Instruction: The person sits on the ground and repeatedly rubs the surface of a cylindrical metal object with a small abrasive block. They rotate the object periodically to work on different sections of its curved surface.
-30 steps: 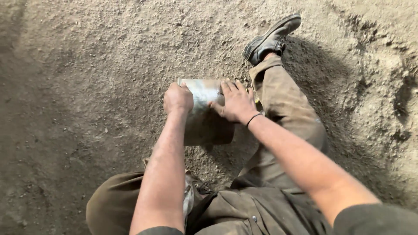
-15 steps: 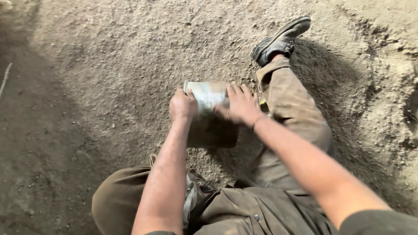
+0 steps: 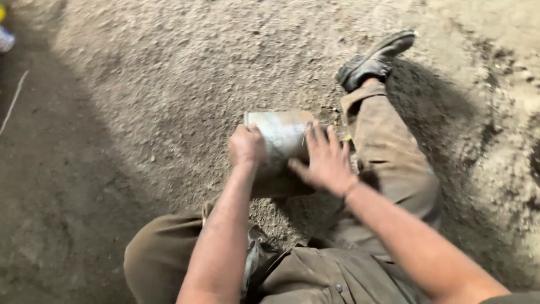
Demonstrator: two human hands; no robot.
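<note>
Left hand (image 3: 246, 146) clamped on grey block (image 3: 279, 134) – its left edge; right hand (image 3: 324, 160) flat, fingers apart, pressing block's right side; sandy ground (image 3: 146, 95) beneath.

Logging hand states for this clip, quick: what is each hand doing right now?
Left hand: closed in a fist grip on the left edge of the pale block.
Right hand: open, fingers spread flat against the block's right side.

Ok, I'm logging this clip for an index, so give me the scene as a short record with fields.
setting: sandy, gritty ground, person seated on it
left hand: left hand closed on the left edge of a pale rectangular block
right hand: right hand flat, fingers spread on the block's right side
legs: right leg stretched out in olive trousers, black shoe
blur: block surface unclear
</note>
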